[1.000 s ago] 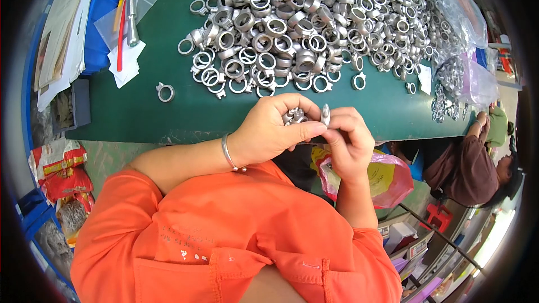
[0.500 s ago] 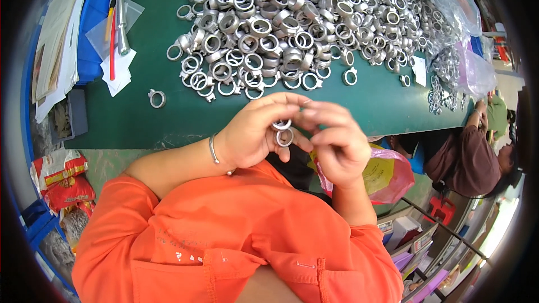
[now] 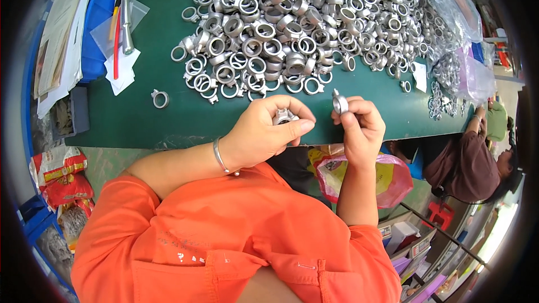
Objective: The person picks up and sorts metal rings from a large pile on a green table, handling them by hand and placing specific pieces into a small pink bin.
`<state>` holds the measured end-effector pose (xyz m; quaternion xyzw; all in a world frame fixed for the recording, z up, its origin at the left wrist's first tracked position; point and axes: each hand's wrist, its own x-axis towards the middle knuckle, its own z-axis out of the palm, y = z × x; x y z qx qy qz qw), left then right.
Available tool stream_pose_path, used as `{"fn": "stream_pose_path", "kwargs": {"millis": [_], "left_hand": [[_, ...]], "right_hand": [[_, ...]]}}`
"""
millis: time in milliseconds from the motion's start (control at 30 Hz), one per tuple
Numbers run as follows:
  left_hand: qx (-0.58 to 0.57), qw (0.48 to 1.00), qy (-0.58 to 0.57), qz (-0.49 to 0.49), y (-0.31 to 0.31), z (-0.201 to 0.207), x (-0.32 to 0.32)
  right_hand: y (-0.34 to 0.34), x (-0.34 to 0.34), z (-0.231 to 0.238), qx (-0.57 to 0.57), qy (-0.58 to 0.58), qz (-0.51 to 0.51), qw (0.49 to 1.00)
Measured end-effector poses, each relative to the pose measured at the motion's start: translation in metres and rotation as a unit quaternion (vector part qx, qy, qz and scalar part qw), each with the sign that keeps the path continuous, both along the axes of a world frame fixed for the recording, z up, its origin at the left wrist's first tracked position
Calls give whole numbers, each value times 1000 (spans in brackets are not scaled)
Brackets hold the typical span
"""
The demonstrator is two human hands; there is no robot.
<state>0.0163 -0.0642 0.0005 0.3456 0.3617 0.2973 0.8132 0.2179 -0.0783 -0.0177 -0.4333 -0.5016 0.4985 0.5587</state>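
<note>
My left hand (image 3: 269, 129) is curled around a silver metal ring (image 3: 284, 116) with a small lug; whether more rings sit in the palm is hidden by the fingers. Between thumb and fingertips my right hand (image 3: 364, 126) pinches another metal ring (image 3: 339, 104), turned nearly edge-on, with its lug pointing up. Both hands are above the near edge of the green table (image 3: 219, 120), apart from each other. Beyond them a large heap of similar metal rings (image 3: 264, 33) covers the table. One loose ring (image 3: 160, 99) lies by itself to the left.
Papers, a blue tray (image 3: 101, 33), a red pen (image 3: 116, 50) and a metal rod (image 3: 126, 22) are at the left. Clear plastic bags (image 3: 471, 73) lie at the right. Below the table edge hangs an open pink bag (image 3: 396, 179). Another person (image 3: 466, 160) sits at far right.
My hands were together with two rings between them. Now they are apart: the right hand has moved right holding one ring, and the left has closed around another.
</note>
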Motion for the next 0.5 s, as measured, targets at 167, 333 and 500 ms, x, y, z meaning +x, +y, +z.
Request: {"fn": "stream_pose_path", "kwargs": {"millis": [167, 333, 500], "left_hand": [[86, 995, 24, 35, 1, 2, 6], [351, 928, 82, 95, -1, -12, 8], [382, 914, 91, 107, 0, -15, 9]], "right_hand": [[-6, -15, 3, 208, -270, 26, 940], [-7, -20, 5, 176, -185, 19, 967], [-15, -29, 7, 94, -50, -12, 994]]}}
